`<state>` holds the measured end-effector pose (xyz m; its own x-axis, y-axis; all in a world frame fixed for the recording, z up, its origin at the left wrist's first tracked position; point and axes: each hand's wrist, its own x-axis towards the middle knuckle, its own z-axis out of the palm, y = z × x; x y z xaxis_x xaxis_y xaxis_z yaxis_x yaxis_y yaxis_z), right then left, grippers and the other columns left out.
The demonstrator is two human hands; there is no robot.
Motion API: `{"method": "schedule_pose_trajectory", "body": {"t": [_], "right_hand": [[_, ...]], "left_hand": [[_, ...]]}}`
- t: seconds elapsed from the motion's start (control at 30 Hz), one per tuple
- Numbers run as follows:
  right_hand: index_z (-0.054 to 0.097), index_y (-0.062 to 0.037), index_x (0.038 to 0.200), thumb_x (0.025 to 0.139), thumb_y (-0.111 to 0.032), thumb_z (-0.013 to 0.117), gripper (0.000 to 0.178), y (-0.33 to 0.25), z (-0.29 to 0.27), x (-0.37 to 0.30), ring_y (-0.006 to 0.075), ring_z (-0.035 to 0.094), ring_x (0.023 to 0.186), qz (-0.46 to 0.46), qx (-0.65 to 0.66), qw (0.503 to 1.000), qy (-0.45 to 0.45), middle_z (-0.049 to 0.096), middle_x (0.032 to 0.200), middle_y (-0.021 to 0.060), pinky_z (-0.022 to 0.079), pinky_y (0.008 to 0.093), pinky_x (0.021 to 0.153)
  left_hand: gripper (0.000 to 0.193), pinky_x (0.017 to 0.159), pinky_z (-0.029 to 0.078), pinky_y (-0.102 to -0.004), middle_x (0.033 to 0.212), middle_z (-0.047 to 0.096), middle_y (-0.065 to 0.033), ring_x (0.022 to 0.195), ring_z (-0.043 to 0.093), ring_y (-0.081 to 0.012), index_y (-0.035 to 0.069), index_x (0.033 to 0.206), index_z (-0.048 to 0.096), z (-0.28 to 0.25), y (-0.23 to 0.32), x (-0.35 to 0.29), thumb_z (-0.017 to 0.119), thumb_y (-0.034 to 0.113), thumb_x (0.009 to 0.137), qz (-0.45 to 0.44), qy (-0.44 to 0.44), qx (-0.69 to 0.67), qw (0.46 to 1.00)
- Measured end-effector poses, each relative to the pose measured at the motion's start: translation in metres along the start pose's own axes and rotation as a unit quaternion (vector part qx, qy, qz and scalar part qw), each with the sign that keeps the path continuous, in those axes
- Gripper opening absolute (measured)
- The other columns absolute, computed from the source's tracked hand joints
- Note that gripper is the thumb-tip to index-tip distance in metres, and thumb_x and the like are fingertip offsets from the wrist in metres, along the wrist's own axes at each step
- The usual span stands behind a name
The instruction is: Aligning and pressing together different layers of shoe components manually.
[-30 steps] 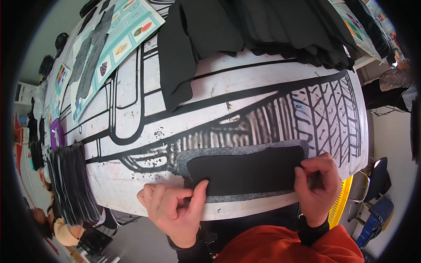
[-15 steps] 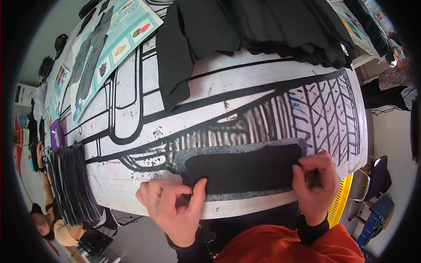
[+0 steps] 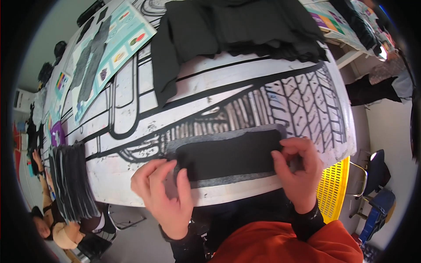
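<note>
A black fabric piece (image 3: 228, 155) lies flat on a slightly larger grey felt-like piece (image 3: 215, 181), whose rim shows along the long edges. Both rest at the near edge of the table. At the left end, my left hand (image 3: 164, 193) is open, thumb and forefinger apart beside the black piece's edge. My right hand (image 3: 302, 171) pinches the black piece's right edge between thumb and curled forefinger. The fingertips partly cover both short ends.
A heap of black fabric (image 3: 245, 26) spreads across the far side. Stacked dark strips (image 3: 72, 182) hang over the left edge. Grey strips (image 3: 94, 57) lie on a printed sheet (image 3: 125, 55). A yellow basket (image 3: 335, 188) stands below the right edge; another person (image 3: 66, 232) sits left.
Both hands and the layered pieces appear shifted left and up in view, along with the table. My left thumb and forefinger have spread apart off the black piece's edge.
</note>
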<state>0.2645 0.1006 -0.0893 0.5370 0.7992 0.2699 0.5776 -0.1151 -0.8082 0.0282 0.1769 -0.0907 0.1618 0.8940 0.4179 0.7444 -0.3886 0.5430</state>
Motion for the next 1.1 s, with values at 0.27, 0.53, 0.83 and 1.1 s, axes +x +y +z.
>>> {"method": "schedule_pose_trajectory", "body": {"t": [0.27,0.53,0.83,1.1], "right_hand": [[0.063,-0.0016,0.120,0.089,0.002,0.075,0.034,0.002,-0.006,0.000,0.0176,0.066,0.070,-0.018,0.047,0.999,-0.009,0.067,0.081,0.0055,0.053,0.0305,0.066],[0.053,0.0036,0.124,0.093,0.009,0.057,0.032,0.012,-0.018,-0.006,0.0203,0.068,0.074,0.013,0.123,0.991,-0.044,0.072,0.086,0.0114,0.054,0.0319,0.070],[0.064,0.0006,0.105,0.079,0.016,0.061,0.030,0.010,-0.024,0.006,0.0233,0.063,0.079,-0.046,0.028,0.998,0.023,0.069,0.093,0.0115,0.052,0.0333,0.073],[0.073,-0.0074,0.092,0.069,0.013,0.070,0.031,0.018,-0.025,0.021,0.0270,0.061,0.086,-0.097,-0.115,0.989,0.005,0.068,0.094,0.0059,0.050,0.0347,0.073]], "left_hand": [[0.038,0.090,0.040,-0.0435,0.116,0.065,0.0017,0.102,0.061,-0.0229,0.018,0.107,0.075,0.036,0.071,-0.001,0.089,0.023,0.072,0.209,-0.062,-0.075,0.973],[0.034,0.087,0.040,-0.0436,0.107,0.069,0.0022,0.098,0.063,-0.0243,0.017,0.100,0.075,0.056,0.084,-0.006,0.090,0.018,0.070,0.208,-0.090,-0.087,0.970],[0.022,0.079,0.040,-0.0383,0.106,0.069,0.0062,0.094,0.061,-0.0176,0.018,0.098,0.078,0.059,0.082,-0.004,0.087,0.018,0.078,0.205,-0.089,-0.078,0.972],[0.009,0.079,0.043,-0.0377,0.094,0.070,-0.0008,0.086,0.064,-0.0196,0.012,0.095,0.075,0.057,0.085,0.005,0.081,0.016,0.090,0.237,-0.096,-0.087,0.963]]}}
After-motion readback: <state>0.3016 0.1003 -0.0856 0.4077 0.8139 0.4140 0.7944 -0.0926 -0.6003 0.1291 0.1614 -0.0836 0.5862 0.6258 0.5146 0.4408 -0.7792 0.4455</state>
